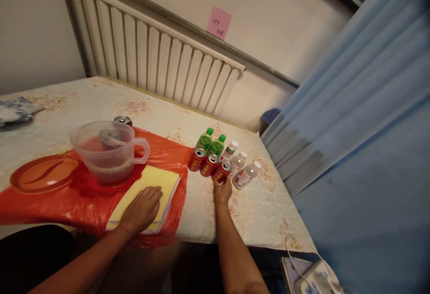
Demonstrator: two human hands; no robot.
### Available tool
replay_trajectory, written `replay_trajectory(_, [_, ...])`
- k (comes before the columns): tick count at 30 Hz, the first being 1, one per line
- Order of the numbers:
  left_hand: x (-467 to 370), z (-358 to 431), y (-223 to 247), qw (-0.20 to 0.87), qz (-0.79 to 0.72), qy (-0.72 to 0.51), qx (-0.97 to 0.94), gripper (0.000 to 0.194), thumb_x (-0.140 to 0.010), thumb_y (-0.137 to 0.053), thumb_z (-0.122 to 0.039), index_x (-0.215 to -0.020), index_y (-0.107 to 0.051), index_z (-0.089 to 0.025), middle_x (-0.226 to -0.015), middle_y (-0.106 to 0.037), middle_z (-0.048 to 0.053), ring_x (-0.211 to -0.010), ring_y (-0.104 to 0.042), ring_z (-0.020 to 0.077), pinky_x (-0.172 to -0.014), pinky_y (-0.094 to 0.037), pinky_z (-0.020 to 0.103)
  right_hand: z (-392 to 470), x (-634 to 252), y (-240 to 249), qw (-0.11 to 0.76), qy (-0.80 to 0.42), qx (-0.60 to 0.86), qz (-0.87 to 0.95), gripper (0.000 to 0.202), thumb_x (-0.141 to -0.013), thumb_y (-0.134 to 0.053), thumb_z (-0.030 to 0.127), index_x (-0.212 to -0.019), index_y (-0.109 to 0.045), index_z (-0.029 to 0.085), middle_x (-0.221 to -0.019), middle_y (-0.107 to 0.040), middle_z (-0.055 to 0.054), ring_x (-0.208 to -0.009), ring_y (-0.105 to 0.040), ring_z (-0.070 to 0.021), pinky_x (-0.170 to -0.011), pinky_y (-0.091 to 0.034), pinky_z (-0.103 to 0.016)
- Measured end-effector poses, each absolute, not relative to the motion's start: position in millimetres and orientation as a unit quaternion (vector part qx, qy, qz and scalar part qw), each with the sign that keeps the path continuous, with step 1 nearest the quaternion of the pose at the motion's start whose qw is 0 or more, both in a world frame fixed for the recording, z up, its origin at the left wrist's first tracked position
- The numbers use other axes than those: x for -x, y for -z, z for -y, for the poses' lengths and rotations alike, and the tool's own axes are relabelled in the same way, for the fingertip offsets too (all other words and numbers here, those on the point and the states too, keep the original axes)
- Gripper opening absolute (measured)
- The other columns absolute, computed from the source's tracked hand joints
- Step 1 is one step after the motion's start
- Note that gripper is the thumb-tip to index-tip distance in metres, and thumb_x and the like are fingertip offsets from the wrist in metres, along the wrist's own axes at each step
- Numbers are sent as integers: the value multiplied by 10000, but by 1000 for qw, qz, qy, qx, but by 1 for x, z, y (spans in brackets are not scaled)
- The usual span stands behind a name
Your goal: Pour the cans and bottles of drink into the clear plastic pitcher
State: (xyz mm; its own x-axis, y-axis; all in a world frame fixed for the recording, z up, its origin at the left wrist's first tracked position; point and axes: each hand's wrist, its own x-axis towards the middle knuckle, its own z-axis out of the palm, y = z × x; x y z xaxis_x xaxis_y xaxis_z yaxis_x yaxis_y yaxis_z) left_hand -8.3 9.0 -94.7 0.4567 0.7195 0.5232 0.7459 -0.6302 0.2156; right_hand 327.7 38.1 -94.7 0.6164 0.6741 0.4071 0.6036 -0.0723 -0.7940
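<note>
My left hand point(143, 206) lies flat on a stack of yellow and white paper point(168, 181), fingers stretched out. With my right hand point(223, 191) I grip the lower part of a red drink can point(221, 172), the rightmost in a row. Two more red cans, one in the middle point(209, 166) and one at the left point(196, 159), stand beside it. Behind them are two green-capped bottles point(204, 139). Several white-capped bottles point(246, 175) stand just right of the cans.
A clear plastic measuring jug point(107, 155) stands on a red scalloped plate point(132, 181) over red plastic sheeting point(87, 215). An orange lid point(43, 174) lies to its left, and a dark can point(122, 120) stands behind. A blue curtain point(322, 119) hangs at the right.
</note>
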Motion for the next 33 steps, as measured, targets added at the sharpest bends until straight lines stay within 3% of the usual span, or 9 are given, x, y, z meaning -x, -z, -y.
replay_trajectory(9, [7,-3,90,3,439,307,844,270,-893,-460,-80,-1053,-663,-158,-1163,-689,133,-1110,-592,276,-999,-500,463,-34,-325,95,515,-44,748,415,542,-673,-664,407,-1143,-671,139,-1038,-748,-151,-925,-680,-302,-815,-492,-354])
replay_trajectory(16, [6,4,83,-48,469,271,839,293,-893,-453,-83,-1089,-653,-171,-1204,-673,131,-1144,-572,287,-1053,-461,489,-27,-325,95,519,-62,747,412,558,-630,-656,460,-1091,-685,148,-974,-759,-134,-852,-695,-307,-751,-512,-363])
replay_trajectory(23, [7,5,80,-96,470,260,838,305,-896,-429,-84,-1104,-638,-163,-1222,-648,142,-1157,-543,292,-1069,-424,487,-10,-329,103,535,-101,745,385,618,-608,-663,519,-1111,-658,161,-1025,-762,-133,-937,-718,-311,-854,-546,-394])
replay_trajectory(28, [7,2,77,-147,472,257,830,275,-887,-410,-69,-1005,-636,-171,-1178,-651,127,-1116,-547,275,-1052,-426,468,18,-304,92,538,-95,748,377,513,-678,-641,558,-1012,-700,174,-909,-771,-109,-879,-722,-315,-851,-555,-432])
replay_trajectory(33, [6,-7,63,-197,478,232,823,229,-834,-458,-78,-938,-625,-193,-1071,-671,95,-1032,-577,257,-1037,-437,438,26,-258,55,515,-200,684,476,402,-700,-698,522,-948,-733,207,-778,-755,-68,-725,-717,-276,-733,-580,-396])
